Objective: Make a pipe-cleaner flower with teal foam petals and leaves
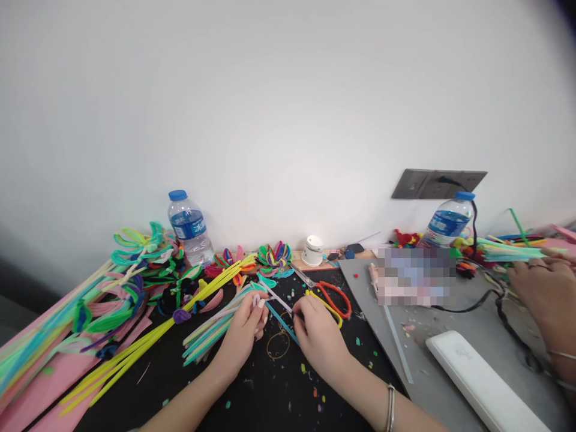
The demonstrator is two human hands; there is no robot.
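Note:
Above the black mat, both of my hands are closed in a pinch. My right hand [317, 333] grips the lower end of a lilac pipe cleaner [278, 297], which slants up toward my left hand [246, 321]. The left fingers are pressed together around a small lilac piece, apparently part of a pipe cleaner; its shape is mostly hidden. A blue pipe cleaner [282, 323] stretches between the hands, passing by the right fingertips. Just left of my left hand lies a bundle of teal and lilac pipe cleaners [209, 330]. Scissors with orange handles [333, 298] rest beyond my right hand.
Pipe-cleaner flowers [135, 246] and yellow stems [135, 357] crowd the left. Water bottles [191, 231] [447, 222] stand by the wall. A white roll [312, 251] sits between them. On the right are a grey board [405, 366], a white case [483, 381], a black cable [508, 324] and another person's hand [537, 288].

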